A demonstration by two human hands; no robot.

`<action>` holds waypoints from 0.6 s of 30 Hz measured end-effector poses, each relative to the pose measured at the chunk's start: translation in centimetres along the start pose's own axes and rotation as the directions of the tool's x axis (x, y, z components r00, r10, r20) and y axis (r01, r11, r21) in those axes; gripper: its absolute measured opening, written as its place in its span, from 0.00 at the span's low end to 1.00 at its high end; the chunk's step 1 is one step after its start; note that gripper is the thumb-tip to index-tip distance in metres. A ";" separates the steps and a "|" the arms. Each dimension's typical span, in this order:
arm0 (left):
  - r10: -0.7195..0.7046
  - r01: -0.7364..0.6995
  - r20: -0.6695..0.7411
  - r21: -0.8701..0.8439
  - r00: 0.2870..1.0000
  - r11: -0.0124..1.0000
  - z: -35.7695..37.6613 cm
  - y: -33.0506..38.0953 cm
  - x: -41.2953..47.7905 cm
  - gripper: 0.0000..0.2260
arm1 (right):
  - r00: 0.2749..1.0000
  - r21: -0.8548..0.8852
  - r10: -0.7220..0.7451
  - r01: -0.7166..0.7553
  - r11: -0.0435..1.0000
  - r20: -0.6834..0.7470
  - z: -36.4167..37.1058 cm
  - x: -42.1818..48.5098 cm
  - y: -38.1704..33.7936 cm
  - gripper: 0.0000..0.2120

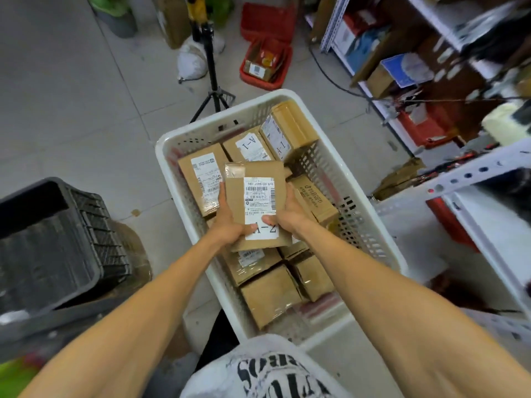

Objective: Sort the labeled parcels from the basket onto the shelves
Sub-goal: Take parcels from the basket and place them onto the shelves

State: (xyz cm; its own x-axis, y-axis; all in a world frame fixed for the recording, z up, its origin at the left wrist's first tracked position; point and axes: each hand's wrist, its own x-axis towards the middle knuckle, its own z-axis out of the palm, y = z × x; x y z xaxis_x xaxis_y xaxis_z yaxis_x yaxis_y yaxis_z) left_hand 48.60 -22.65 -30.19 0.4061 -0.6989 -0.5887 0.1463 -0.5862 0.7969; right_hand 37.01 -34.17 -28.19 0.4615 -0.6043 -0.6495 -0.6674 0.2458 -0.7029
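I hold the A-2 parcel (255, 203) in a two-handed grip: my left hand (230, 222) closed on its left edge, my right hand (287, 211) closed on its right edge, thumbs on the label. Its long axis runs away from me, above the middle of the white basket (382, 225). The shelves (471, 179) stand off to my right, so my right hand is nearer them.

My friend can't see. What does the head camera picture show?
Two bare hands, left hand and right hand, hold a cardboard parcel labeled A-2 above a white basket full of similar boxes. Metal shelves stand to the right.
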 end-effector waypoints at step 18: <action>0.303 -0.385 0.316 0.242 0.899 0.891 21.4 5.8 -14.7 0.60 | 0.915 0.024 -0.199 0.221 0.975 -0.351 -18.2 -21.9 14.9 0.51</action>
State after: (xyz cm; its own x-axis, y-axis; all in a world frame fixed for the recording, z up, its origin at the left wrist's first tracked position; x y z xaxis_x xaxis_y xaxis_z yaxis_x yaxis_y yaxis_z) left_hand 24.16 -24.52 -19.82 0.1249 -0.9355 -0.3306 -0.2440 -0.3519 0.9037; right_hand 6.36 -31.10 -19.18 0.3501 -0.8677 -0.3529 -0.5350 0.1241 -0.8357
